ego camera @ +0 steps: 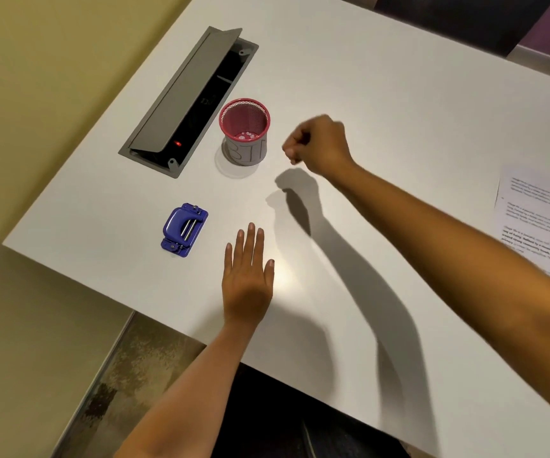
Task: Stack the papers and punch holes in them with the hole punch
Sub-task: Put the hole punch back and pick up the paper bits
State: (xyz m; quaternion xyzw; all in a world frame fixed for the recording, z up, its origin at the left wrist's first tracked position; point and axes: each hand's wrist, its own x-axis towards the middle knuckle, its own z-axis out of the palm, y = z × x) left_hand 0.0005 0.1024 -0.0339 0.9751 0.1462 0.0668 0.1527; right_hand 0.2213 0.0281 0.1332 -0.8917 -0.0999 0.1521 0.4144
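A blue hole punch (184, 230) lies on the white table (382, 94) near its left edge. Printed papers (541, 223) lie at the right edge of the view, partly cut off. My left hand (248, 279) rests flat on the table, fingers together, just right of the punch and apart from it. My right hand (320, 145) hovers above the table to the right of a red mesh cup, fingers curled and pinched together. I cannot tell whether something small is between the fingertips.
A red mesh cup (245, 132) with a grey label holds small pale bits at its bottom. Behind it an open grey cable hatch (187, 100) is set into the table, a red light glowing inside. The table's left edge runs diagonally past the punch.
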